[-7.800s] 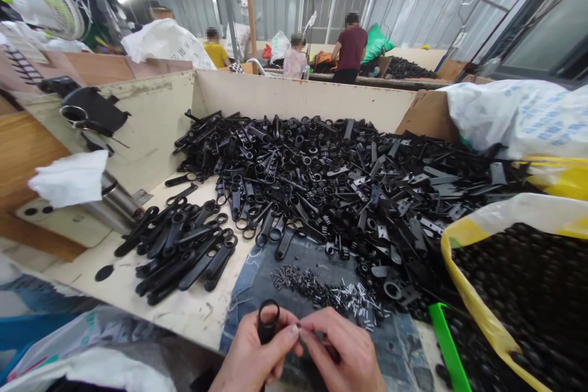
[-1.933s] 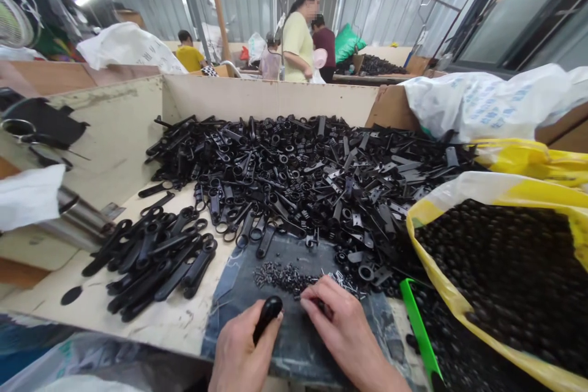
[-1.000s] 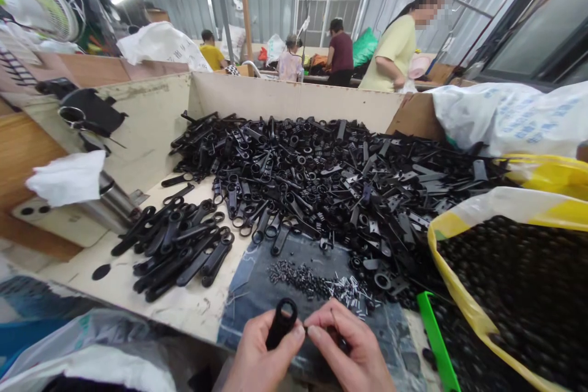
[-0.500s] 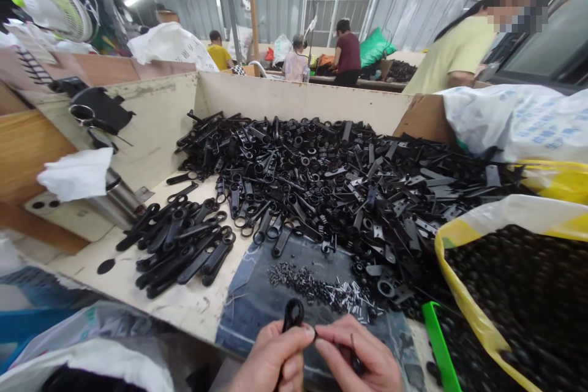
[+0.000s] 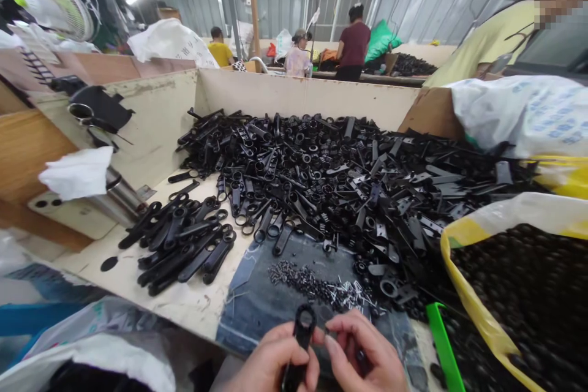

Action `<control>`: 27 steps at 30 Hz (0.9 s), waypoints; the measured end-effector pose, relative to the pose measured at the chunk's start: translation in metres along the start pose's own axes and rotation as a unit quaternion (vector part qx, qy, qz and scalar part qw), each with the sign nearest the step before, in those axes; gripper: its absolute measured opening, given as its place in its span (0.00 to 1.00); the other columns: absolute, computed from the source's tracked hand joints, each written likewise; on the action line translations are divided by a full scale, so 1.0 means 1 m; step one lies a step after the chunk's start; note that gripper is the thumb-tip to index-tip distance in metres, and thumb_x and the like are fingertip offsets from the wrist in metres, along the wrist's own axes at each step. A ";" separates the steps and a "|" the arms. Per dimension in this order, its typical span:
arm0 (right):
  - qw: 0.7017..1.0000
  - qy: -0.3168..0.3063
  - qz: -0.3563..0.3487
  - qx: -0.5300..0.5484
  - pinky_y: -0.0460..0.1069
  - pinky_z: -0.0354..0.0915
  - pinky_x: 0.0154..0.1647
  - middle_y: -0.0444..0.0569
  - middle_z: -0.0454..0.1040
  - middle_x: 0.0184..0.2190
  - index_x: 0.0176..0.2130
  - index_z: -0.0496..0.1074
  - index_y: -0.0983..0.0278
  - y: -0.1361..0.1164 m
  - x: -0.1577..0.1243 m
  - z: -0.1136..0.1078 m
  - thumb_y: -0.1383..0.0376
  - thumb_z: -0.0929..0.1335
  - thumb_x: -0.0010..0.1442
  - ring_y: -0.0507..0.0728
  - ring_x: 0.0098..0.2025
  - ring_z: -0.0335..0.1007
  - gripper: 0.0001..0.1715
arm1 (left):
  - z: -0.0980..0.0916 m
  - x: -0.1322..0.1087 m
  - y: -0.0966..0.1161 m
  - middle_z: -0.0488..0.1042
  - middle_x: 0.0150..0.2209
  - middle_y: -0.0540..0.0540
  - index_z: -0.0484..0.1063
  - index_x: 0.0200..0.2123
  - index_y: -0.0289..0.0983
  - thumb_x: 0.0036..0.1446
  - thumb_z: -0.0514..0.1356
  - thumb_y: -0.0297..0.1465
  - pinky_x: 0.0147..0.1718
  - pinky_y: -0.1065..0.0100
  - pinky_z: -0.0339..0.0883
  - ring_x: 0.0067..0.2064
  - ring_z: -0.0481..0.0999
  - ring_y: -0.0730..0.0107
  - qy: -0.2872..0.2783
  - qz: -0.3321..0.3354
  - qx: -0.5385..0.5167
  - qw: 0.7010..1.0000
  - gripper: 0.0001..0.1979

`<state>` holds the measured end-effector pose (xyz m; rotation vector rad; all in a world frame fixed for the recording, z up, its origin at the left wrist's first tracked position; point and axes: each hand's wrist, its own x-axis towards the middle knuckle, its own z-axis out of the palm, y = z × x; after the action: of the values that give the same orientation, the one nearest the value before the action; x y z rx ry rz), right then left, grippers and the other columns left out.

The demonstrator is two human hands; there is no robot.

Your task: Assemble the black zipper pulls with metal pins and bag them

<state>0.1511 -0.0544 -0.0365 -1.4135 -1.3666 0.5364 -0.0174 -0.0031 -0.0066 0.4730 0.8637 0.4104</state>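
Note:
My left hand (image 5: 271, 362) grips a black plastic lever (image 5: 299, 343) upright, its ring end on top. My right hand (image 5: 362, 352) stands just beside that ring, fingers curled around a small black part (image 5: 361, 355), mostly hidden by the fingers. Under both hands lies a denim cloth (image 5: 250, 315), which carries a small pile of dark and silvery metal pins (image 5: 312, 285). Behind it spreads a large heap of mixed black plastic parts (image 5: 344, 190). Long black levers (image 5: 184, 245) lie grouped to the left.
The parts lie inside a cardboard-walled bin (image 5: 298, 93). To the right stands a yellow-and-white bag (image 5: 519, 294) full of round black parts, with a green strip (image 5: 443, 349) beside it. A steel flask (image 5: 122, 196) stands at left. A co-worker (image 5: 487, 43) stands at upper right.
My left hand has turned the lever upright, showing its ring more fully, and both hands sit lower in view. The co-worker in the pale top has moved right, towards the edge of view.

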 end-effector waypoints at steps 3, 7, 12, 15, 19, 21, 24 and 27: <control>0.999 -0.025 -0.025 -0.002 0.43 0.62 0.17 0.43 0.71 0.25 0.36 0.77 0.59 -0.003 0.005 -0.001 0.64 0.70 0.64 0.51 0.20 0.66 0.04 | -0.004 -0.005 -0.001 0.77 0.22 0.52 0.75 0.43 0.34 0.41 0.61 0.28 0.25 0.73 0.53 0.21 0.66 0.79 -0.022 0.024 0.037 0.999 0.21; 0.986 -0.083 -0.142 -0.016 0.43 0.64 0.21 0.42 0.72 0.25 0.40 0.76 0.60 -0.007 0.016 0.001 0.71 0.69 0.61 0.51 0.22 0.70 0.08 | -0.006 -0.012 -0.005 0.78 0.30 0.52 0.76 0.43 0.37 0.47 0.65 0.28 0.36 0.71 0.62 0.33 0.73 0.72 -0.004 0.058 0.056 0.997 0.17; 0.979 -0.088 -0.181 -0.036 0.43 0.65 0.22 0.42 0.72 0.25 0.41 0.75 0.61 -0.011 0.022 0.003 0.72 0.70 0.62 0.51 0.23 0.70 0.08 | -0.012 -0.015 -0.010 0.79 0.38 0.49 0.75 0.49 0.37 0.52 0.63 0.29 0.39 0.68 0.63 0.38 0.73 0.69 -0.010 0.060 0.104 0.993 0.19; 0.978 -0.096 -0.182 -0.040 0.43 0.65 0.22 0.41 0.72 0.24 0.40 0.74 0.60 -0.011 0.022 0.002 0.71 0.70 0.64 0.51 0.23 0.70 0.06 | -0.017 -0.013 -0.015 0.79 0.38 0.50 0.75 0.51 0.38 0.54 0.61 0.28 0.38 0.69 0.63 0.37 0.72 0.70 -0.005 0.067 0.135 0.989 0.19; 0.977 -0.107 -0.180 -0.039 0.42 0.66 0.22 0.41 0.72 0.25 0.41 0.75 0.61 -0.011 0.020 0.001 0.70 0.70 0.65 0.50 0.21 0.70 0.05 | -0.025 -0.010 -0.025 0.79 0.32 0.49 0.76 0.54 0.39 0.57 0.62 0.29 0.36 0.69 0.66 0.34 0.74 0.68 0.037 0.068 0.168 0.983 0.21; 0.978 -0.113 -0.170 -0.040 0.42 0.66 0.23 0.42 0.73 0.25 0.41 0.75 0.61 -0.010 0.020 0.001 0.70 0.69 0.67 0.51 0.22 0.71 0.05 | -0.029 -0.009 -0.030 0.81 0.35 0.47 0.74 0.58 0.39 0.57 0.62 0.30 0.38 0.68 0.68 0.35 0.76 0.66 0.086 0.074 0.191 0.975 0.24; 0.978 -0.134 -0.154 -0.034 0.43 0.66 0.22 0.43 0.73 0.26 0.40 0.75 0.61 -0.010 0.018 0.002 0.70 0.67 0.69 0.51 0.22 0.71 0.06 | -0.034 -0.011 -0.036 0.82 0.44 0.43 0.72 0.63 0.41 0.57 0.64 0.34 0.41 0.66 0.71 0.38 0.79 0.63 0.165 0.072 0.236 0.955 0.29; 0.974 -0.152 -0.166 -0.017 0.42 0.68 0.25 0.44 0.73 0.27 0.39 0.74 0.62 -0.009 0.014 0.002 0.71 0.66 0.71 0.51 0.24 0.72 0.09 | -0.034 -0.014 -0.038 0.83 0.47 0.42 0.74 0.62 0.43 0.56 0.67 0.38 0.46 0.63 0.72 0.43 0.81 0.56 0.211 0.083 0.285 0.931 0.29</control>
<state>0.1490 -0.0428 -0.0245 -1.1263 -1.8235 0.5223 -0.0466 -0.0341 -0.0375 1.0240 1.3773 0.4206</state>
